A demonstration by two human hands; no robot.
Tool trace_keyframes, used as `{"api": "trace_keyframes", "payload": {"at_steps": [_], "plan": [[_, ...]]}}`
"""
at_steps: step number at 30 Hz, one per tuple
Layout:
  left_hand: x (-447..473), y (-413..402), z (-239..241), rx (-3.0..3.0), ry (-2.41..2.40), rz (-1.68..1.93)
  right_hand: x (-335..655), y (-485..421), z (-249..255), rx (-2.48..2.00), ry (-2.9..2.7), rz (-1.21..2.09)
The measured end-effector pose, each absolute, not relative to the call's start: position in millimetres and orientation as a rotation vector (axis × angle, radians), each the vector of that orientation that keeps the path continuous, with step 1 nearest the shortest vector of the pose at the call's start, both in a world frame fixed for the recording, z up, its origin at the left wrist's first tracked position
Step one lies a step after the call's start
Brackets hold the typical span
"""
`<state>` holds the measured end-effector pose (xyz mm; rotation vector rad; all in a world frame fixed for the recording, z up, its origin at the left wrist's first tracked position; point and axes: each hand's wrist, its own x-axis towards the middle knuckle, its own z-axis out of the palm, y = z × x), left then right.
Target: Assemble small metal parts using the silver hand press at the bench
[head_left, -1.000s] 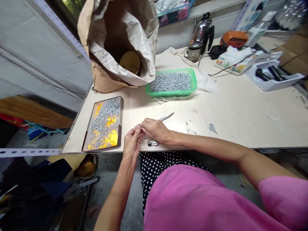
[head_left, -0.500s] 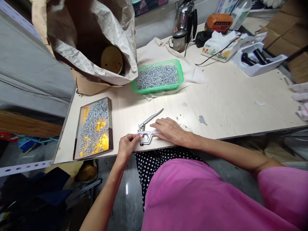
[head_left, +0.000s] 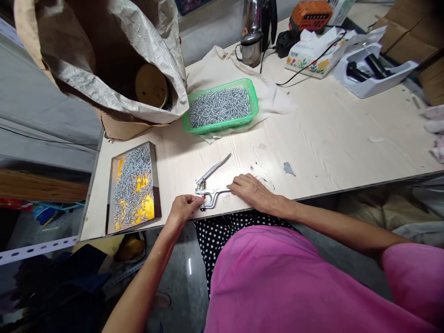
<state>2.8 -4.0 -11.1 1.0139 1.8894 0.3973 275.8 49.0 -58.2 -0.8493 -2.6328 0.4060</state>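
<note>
Grey metal snap-fastener pliers [head_left: 212,196] lie near the table's front edge, their handles spread and a small spring by the pivot. My left hand [head_left: 183,206] is closed in a pinch at the jaw, beside a small red part; anything between the fingertips is too small to make out. My right hand [head_left: 255,193] lies palm down on the table, its fingertips closed on the end of the lower handle. To the left, a shallow tray [head_left: 155,185] holds many small silvery metal pieces over yellow material.
A green plastic basket [head_left: 255,104] full of similar small metal pieces stands behind the pliers. A big open sack [head_left: 166,39] is at the back left. Further back are a steel mug [head_left: 251,50], a tissue pack [head_left: 308,62] and a white tray [head_left: 378,88] with black-handled items.
My right hand has slid back along the lower handle to its end, uncovering more of it. My left hand stays pinched at the jaw. The view has shifted slightly.
</note>
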Motion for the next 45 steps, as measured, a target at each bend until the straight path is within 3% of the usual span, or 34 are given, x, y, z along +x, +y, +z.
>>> {"api": "trace_keyframes", "payload": {"at_steps": [11,19,28,45], "plan": [[18.3,-4.8,-0.6,0.868,1.762,0.348,273.7,50.6,-58.9,-0.946,-2.646,0.371],[21.0,-11.7,1.9,0.892,1.771,0.292,283.2,78.7,-44.8,-0.796,-2.627,0.631],[25.5,-16.7,1.8,0.898,1.847,0.344,264.6,130.2,-39.1,-0.618,-2.958,0.481],[23.4,-23.3,2.1,1.092,1.928,0.218,269.2,103.2,-29.6,-0.658,-2.917,0.347]]}}
